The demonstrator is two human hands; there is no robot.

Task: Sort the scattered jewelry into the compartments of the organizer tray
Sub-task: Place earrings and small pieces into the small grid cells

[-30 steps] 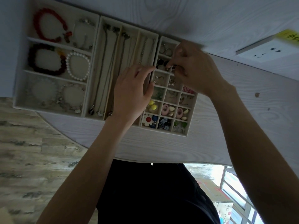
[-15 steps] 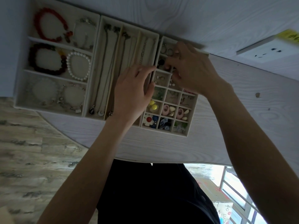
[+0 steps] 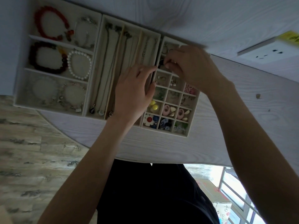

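My right hand [image 3: 192, 67] curls its fingers over the far cells of the organizer tray [image 3: 186, 135], pinching a small dark earring [image 3: 161, 62] in the second cell from the far end. My left hand [image 3: 134, 92] rests flat, fingers relaxed and holding nothing, on the tray's necklace [image 3: 111, 65] section beside the cell grid. Bracelets, among them a pearl bracelet [image 3: 79, 65], lie in the tray's left section; yellow studs [image 3: 153, 105] sit in a nearer cell.
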